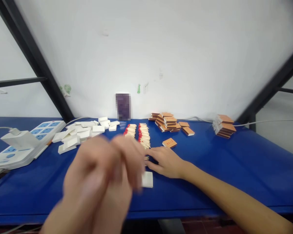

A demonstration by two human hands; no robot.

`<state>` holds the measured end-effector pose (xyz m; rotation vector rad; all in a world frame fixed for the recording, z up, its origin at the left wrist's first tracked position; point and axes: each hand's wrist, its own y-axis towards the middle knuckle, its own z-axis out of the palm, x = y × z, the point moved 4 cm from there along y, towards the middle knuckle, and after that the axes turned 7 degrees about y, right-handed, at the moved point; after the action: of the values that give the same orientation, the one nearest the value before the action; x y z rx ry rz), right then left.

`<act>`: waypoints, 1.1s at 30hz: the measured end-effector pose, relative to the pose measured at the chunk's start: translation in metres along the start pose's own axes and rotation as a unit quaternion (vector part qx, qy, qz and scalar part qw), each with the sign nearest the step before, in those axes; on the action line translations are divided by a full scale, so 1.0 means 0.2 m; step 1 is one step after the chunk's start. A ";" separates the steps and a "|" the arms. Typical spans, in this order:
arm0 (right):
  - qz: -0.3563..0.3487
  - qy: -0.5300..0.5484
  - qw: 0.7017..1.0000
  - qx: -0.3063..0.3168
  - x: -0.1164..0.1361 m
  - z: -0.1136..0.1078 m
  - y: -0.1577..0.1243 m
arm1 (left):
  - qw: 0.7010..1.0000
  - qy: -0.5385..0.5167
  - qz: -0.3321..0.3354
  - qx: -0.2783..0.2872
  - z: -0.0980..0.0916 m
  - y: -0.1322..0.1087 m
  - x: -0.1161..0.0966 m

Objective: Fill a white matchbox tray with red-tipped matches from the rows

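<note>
My left hand (100, 175) is raised close to the camera and smeared by motion; its fingers cannot be made out. A small white inner tray (147, 179) shows at its fingertips, over the blue table (234, 169). My right hand (164, 161) rests on the table with its fingers reaching into the near end of the rows of red-tipped matches (139, 132); the fingertips are hidden behind the left hand. One orange matchbox sleeve (169, 142) lies just beyond the right hand.
A heap of white inner trays (80, 133) lies at the left. Orange matchbox sleeves (167, 122) are piled at the back, with another stack (223, 126) at right. A white power strip (24, 143) sits far left. Black frame bars cross the white wall.
</note>
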<state>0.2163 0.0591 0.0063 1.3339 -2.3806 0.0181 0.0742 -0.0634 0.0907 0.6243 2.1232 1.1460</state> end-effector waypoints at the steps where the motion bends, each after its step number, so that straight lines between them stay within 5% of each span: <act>1: -0.002 0.000 1.000 -0.002 0.00 0.00 0.00 | 0.999 -0.040 0.001 -0.025 0.02 0.10 0.07; 3: -0.004 0.001 1.000 -0.007 0.00 0.00 0.00 | 0.995 -0.074 0.059 -0.025 0.08 0.24 0.21; 5: -0.004 0.005 1.000 -0.007 0.00 0.00 0.00 | 0.980 -0.006 0.188 0.066 0.18 0.27 0.34; 7: -0.003 0.002 1.000 -0.005 0.00 0.00 0.01 | 0.949 0.075 0.268 0.146 0.27 0.20 0.46; 10: -0.001 -0.008 1.000 -0.005 0.00 0.01 0.01 | 0.923 0.110 0.316 0.188 0.31 0.04 0.55; 13: -0.001 -0.013 1.000 -0.008 0.00 0.01 0.00 | 0.931 0.110 0.293 0.185 0.27 -0.03 0.56; 18: 0.012 -0.007 1.000 -0.019 -0.01 0.02 0.01 | 0.961 0.111 0.217 0.132 0.18 0.05 0.56; 26: 0.025 0.004 1.000 -0.006 0.01 0.01 0.02 | 0.951 0.091 0.183 0.232 0.27 0.00 0.56; 33: 0.009 -0.016 1.000 0.003 0.01 0.01 0.01 | 0.959 0.037 0.128 0.250 0.28 -0.01 0.59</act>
<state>0.2133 0.0580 0.0051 1.3238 -2.4206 0.0085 0.0338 0.0446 0.0300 1.1269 2.4699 0.7597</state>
